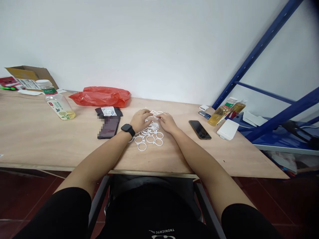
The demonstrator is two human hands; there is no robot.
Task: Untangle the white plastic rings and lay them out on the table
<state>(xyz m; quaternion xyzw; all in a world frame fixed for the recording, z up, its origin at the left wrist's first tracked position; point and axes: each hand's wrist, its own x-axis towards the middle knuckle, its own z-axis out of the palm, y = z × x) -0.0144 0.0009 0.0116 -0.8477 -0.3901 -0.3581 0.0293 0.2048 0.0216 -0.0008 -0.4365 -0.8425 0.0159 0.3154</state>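
A loose heap of thin white plastic rings (150, 139), each with a small tab, lies on the table in front of me. My left hand (141, 120), with a black watch (127, 128) on its wrist, rests at the heap's left side. Its fingers are stretched out and apart, reaching over the far rings. From the right, my right hand (167, 121) comes in with loosely bent fingers, their tips touching the far rings (156, 113). More rings lie between the two hands and nearer to me. Some are partly hidden under the left hand.
A red plastic bag (101, 96), a dark packet (109, 122) and a drink bottle (58, 101) stand left. On the right lie a phone (199, 129), a white case (228, 129) and another bottle (221, 112), beside a blue metal rack (259, 49).
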